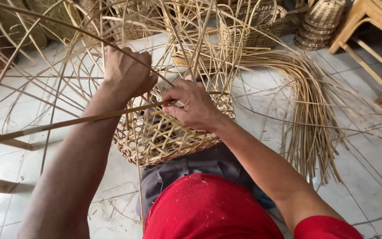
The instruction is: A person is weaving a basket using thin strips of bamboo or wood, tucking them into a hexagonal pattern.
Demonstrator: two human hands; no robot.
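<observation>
Head view: an unfinished open-weave basket of pale tan rattan strips [164, 137] rests against the person's lap above the white tiled floor [368, 177]. The left hand [127, 73] is closed around upright strips at the basket's rim. The right hand [193, 104] pinches a long flat rattan strip [80, 120] against the weave; a loose bundle of strips [310, 115] lies just right.

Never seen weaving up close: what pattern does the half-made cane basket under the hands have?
The pale tan woven cane basket shows an open lattice of crossing strips, clearest in the head view.
</observation>
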